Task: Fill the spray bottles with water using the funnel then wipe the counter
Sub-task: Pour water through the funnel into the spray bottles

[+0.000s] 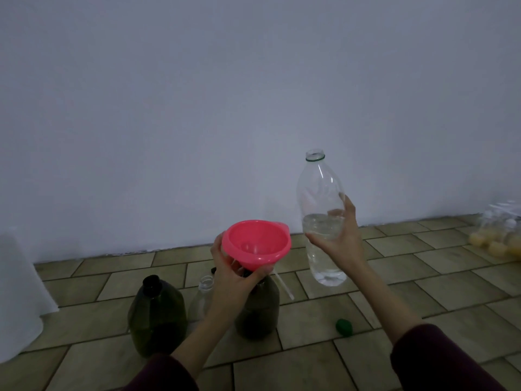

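Water bottle (322, 218), clear and uncapped, stands upright in the air, about half full, right hand (339, 238) fingers wrapped round its middle. Two dark green bottles (156, 314) sit on the tiled tabletop (423, 292). Left hand (235, 277) pinches the pink funnel (255, 244), mouth up, spout down over one (258, 309). Green cap (344, 326) lies nearby.

Two bare forearms reach into view from the bottom edge, each ending in a bare hand. The left hand (235, 280) and the right hand (339, 238) wear no gloves, rings or watch that can be made out in the dim light. Each arm is covered from the elbow back by a dark maroon sleeve: the left sleeve (166, 373) shows at the lower middle, the right sleeve (434, 362) at the lower right. The cloth looks plain and soft, with no visible pattern, buttons or cuffs.
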